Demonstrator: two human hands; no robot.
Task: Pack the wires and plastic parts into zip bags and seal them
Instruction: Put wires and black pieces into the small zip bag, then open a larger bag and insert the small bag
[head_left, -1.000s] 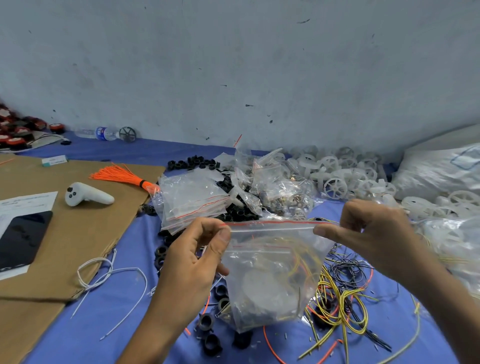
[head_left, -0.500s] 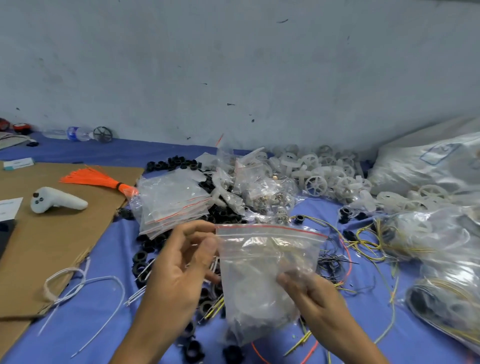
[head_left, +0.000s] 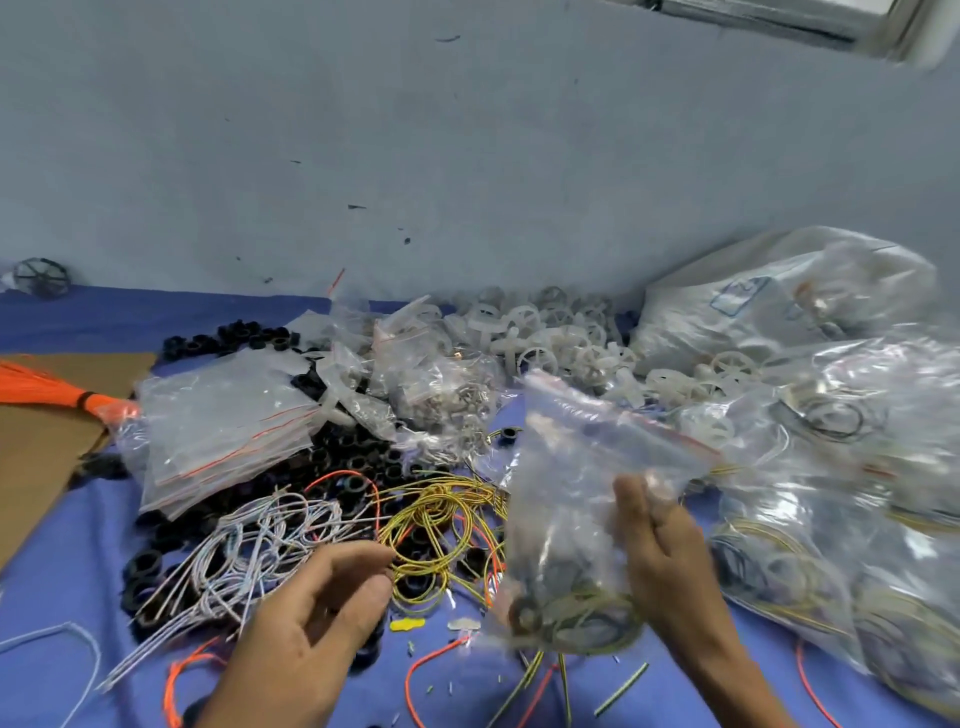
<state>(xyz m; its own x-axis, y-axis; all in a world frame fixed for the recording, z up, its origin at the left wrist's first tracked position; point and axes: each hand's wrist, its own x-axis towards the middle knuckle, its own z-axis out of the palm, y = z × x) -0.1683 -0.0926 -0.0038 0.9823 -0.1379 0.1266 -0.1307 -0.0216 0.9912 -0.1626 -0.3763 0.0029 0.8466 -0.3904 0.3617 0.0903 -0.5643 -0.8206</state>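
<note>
The left grip (head_left: 311, 623) had let go of the zip bag (head_left: 566, 499), which had swung rightward since the earlier frame.
The right grip (head_left: 662, 545) alone clasped the filled bag, raised and tilted above the desk (head_left: 57, 551) near its front edge, just beside packed bags (head_left: 841, 467) heaped at the right edge. The left grip hovered released, fingers loosely curled, over yellow wires (head_left: 436, 525); empty bags (head_left: 223, 426) lay stacked farther left.
</note>
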